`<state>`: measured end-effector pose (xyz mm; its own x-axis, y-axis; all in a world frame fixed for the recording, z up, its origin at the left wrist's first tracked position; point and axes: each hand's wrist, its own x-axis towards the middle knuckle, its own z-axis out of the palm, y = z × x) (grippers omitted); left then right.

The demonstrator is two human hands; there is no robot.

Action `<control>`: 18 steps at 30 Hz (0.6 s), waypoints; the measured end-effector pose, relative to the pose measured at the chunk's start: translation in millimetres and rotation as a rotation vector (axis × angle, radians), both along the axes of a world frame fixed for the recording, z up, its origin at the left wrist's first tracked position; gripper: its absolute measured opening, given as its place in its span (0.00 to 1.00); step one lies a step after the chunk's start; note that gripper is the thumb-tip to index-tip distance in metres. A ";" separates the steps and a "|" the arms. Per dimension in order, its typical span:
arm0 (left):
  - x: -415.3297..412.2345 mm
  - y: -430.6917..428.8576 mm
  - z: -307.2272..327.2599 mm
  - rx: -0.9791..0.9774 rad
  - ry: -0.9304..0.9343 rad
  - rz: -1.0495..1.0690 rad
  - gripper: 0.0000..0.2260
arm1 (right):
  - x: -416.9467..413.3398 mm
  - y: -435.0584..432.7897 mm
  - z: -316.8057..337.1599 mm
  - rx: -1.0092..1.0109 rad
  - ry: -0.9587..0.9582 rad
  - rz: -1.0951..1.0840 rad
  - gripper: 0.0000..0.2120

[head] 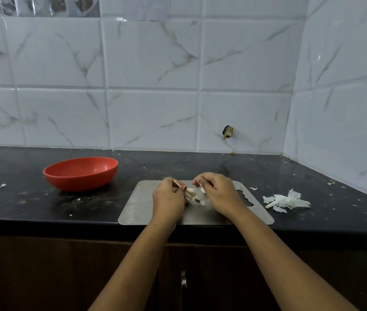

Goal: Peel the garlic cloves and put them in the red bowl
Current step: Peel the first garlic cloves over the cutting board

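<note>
1. At the front edge of the black counter (200, 164) lies a flat steel board (137, 207). Both hands meet over the middle of it.
2. Left hand (169, 200): fingers curled round the garlic (191, 194), gripping it just above the board. A thin tan stalk (176, 183) sticks up and back out of the fist. I see pale cloves and skin at the fingertips; how many cloves, I cannot tell.
3. Right hand (219, 194): fingers bent, thumb and forefinger pinching a small white skin (202, 190) at the right side of the garlic. The two hands are almost touching.
4. A few white bits lie on the board under the garlic.
5. Red bowl (80, 173): on the counter, left of the board and a little further back, well apart from the hands. It sits upright. From this angle I see only its far inner wall, so I cannot tell what it holds.
6. Peel pile (285, 200): loose papery white pieces on the counter just right of the board, with one stalk-like piece at its near left.
7. Small white flakes are scattered over the counter, one (2, 185) far left of the bowl.
8. Behind it all is a wall of white marbled tile (151, 63), with a dark chipped hole (227, 132) low down, right of centre. The wall turns a corner at far right.
9. Below the counter are dark cabinet doors with a metal handle (183, 281) between my forearms.
</note>
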<state>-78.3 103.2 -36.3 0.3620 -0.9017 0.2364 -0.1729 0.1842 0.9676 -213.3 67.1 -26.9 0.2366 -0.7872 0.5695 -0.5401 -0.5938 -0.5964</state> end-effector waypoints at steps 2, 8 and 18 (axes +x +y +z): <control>0.8 1.2 0.5 -0.006 0.018 -0.007 0.08 | 2.6 1.9 -0.4 0.037 0.076 0.087 0.08; 0.6 5.7 4.1 -0.033 0.154 -0.078 0.04 | 4.2 3.9 -1.9 -0.004 0.135 0.129 0.10; -6.0 9.1 1.9 -0.094 0.052 -0.065 0.02 | 4.8 4.6 0.2 -0.043 0.066 0.015 0.11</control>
<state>-84.3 112.3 -34.3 0.3171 -0.8986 0.3033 -0.1076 0.2837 0.9529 -208.5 71.6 -26.8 0.2863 -0.7587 0.5852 -0.5681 -0.6262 -0.5339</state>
